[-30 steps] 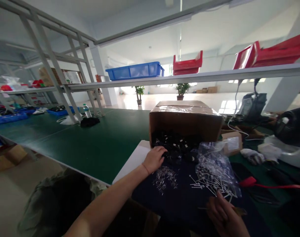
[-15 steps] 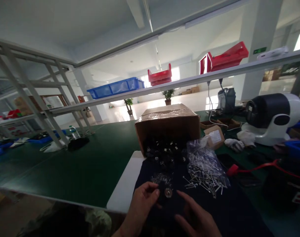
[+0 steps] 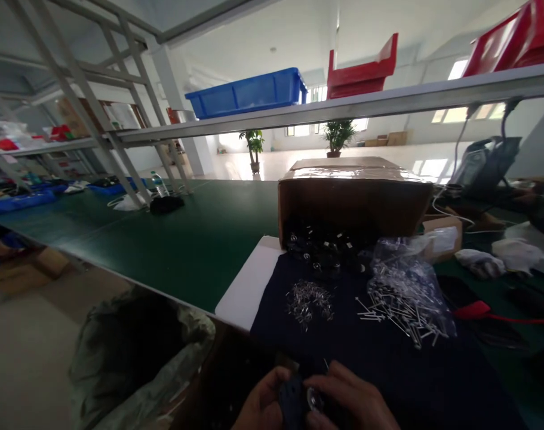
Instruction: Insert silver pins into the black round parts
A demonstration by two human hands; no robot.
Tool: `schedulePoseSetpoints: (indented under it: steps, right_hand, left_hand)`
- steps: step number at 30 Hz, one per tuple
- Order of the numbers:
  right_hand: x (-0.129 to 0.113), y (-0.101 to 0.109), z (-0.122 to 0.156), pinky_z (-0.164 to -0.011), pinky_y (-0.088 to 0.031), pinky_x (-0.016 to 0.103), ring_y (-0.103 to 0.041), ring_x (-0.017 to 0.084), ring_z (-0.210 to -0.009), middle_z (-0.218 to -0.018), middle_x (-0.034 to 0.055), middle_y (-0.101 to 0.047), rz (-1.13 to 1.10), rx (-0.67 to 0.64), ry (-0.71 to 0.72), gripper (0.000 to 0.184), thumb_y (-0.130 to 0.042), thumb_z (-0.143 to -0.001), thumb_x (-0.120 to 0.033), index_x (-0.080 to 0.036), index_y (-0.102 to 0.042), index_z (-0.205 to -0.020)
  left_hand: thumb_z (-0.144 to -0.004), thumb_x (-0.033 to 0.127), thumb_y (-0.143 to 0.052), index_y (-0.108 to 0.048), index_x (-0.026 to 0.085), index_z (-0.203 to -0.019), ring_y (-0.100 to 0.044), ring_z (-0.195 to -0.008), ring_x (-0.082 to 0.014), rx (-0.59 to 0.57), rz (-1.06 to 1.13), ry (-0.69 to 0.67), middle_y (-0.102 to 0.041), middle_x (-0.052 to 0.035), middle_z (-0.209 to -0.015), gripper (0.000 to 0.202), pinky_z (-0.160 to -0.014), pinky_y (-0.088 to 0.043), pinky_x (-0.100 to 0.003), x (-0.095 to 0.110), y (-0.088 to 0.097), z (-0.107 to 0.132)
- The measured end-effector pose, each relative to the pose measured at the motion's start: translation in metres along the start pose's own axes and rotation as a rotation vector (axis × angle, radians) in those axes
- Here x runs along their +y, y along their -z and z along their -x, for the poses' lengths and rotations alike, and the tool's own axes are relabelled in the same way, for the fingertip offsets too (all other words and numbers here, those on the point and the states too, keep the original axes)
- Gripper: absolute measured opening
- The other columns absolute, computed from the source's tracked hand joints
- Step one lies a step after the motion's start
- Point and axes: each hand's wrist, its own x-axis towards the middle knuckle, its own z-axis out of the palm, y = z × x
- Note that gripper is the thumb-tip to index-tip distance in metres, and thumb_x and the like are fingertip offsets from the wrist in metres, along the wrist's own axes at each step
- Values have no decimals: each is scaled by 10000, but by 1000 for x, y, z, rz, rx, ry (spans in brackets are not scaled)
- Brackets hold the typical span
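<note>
Near the front edge of the green counter [image 3: 200, 239], the left hand [image 3: 260, 404] curls its fingers around one small dark block [image 3: 291, 400]. The right hand [image 3: 356, 394] pinches one round, shiny metal piece [image 3: 314, 399] beside it. One brown cardboard box [image 3: 356, 171] holds many black parts [image 3: 323, 246]; one clear plastic bag [image 3: 401, 263] holds many silver pins [image 3: 395, 310].

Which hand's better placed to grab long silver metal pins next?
Probably your right hand: nearer the pins, though holding a shiny round piece. Your left hand, farther, holds a dark bluish part.
</note>
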Motion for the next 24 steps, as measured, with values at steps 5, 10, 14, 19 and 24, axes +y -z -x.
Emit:
schedulePoseSetpoints:
  steps: [5, 10, 14, 19, 24]
  right_hand:
    - [20, 15, -39, -615, -489, 270, -641, 180, -711, -841, 41, -640, 248, 131, -49, 159, -585, -950, -234, -252, -726, -1021]
    - [45, 21, -72, -614, -474, 269, -634, 173, -710, -834, 22, -625, 413, 49, -13, 160, -606, -905, -122, -244, -709, -917]
    - [50, 17, -82, -634, -480, 271, -641, 177, -727, -833, 14, -635, 495, -32, 36, 199, -666, -839, -58, -237, -705, -915]
    - [46, 14, -80, -641, -456, 291, -626, 194, -746, -830, 20, -623, 597, -69, 48, 206, -681, -853, -70, -237, -715, -968]
    - [42, 10, -76, -643, -413, 316, -586, 206, -723, -788, 34, -611, 715, -38, 96, 127, -657, -899, -100, -211, -715, -881]
  left_hand:
    - [-671, 428, -878, -711, 256, -1097, -714, -982, -253, 7, 147, -54, -738, -79, -1107, 489, -866, -518, -330, 1, 11, -1]
    - [-733, 445, -831, -697, 266, -1146, -724, -992, -245, 20, 181, -85, -737, -98, -1172, 469, -871, -521, -307, 4, 19, 3]
    - [-770, 450, -799, -696, 264, -1169, -722, -998, -245, 20, 186, -102, -732, -108, -1189, 452, -881, -520, -315, 4, 22, 4]
    - [-786, 447, -781, -692, 242, -1172, -720, -994, -248, 36, 184, -115, -736, -116, -1171, 446, -877, -521, -320, 3, 21, 4]
    - [-779, 440, -788, -681, 220, -1181, -720, -1006, -264, 46, 184, -96, -730, -135, -1186, 470, -891, -517, -333, 3, 16, 2]
